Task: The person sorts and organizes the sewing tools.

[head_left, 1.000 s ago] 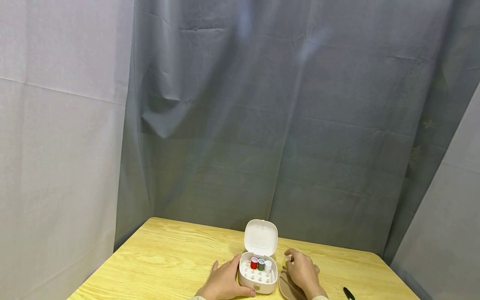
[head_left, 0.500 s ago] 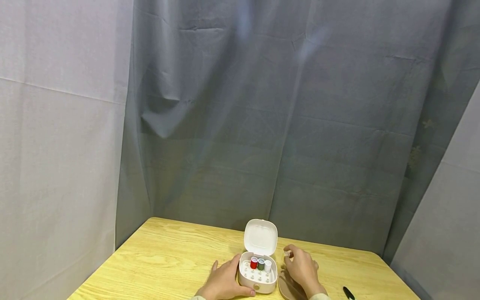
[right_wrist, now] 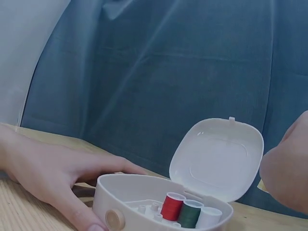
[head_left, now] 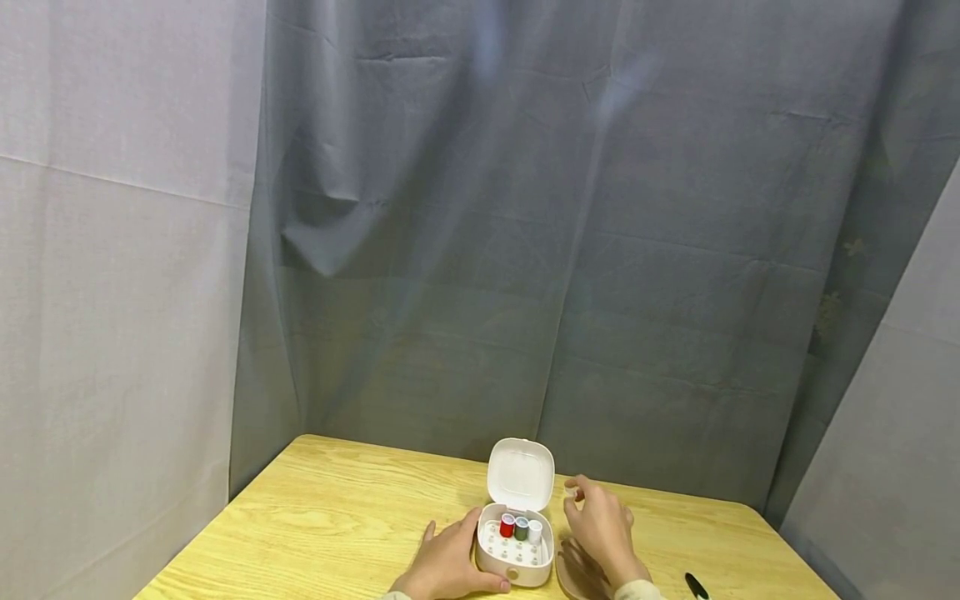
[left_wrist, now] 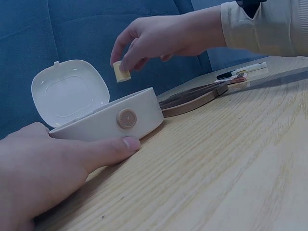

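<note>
1. We see the right hand, whose thumb and fingertips pinch a pale spool. This spool is in the air, outside of the box, between 1 and 2 o'clock from its middle.
2. The long axis of the pale spool is almost upright, with a slight tilt in the left wrist view. Inside the box, the red spool, green spool and white spool stand side by side in one row, so we judge the axes to be nearly parallel.
3. From the pinch, this row lies between 7 and 8 o'clock. The white spool is the nearest one to it.
4. The left hand holds the box from between 8 and 9 o'clock, with the thumb against the front and the fingers at the left side. It is the nearer hand to the box.
5. Bare pegs are in front of the row, toward 6 o'clock. The lid stands open at 12 o'clock, so we judge that access is easier from the right or front.
6. The box sits on a wooden table. A brown thing is just beside it, between 3 and 4 o'clock, partly under the right hand; we cannot tell what it is.
7. What we take for a pen lies farther, past 3 o'clock. A grey curtain hangs behind the table.
</note>
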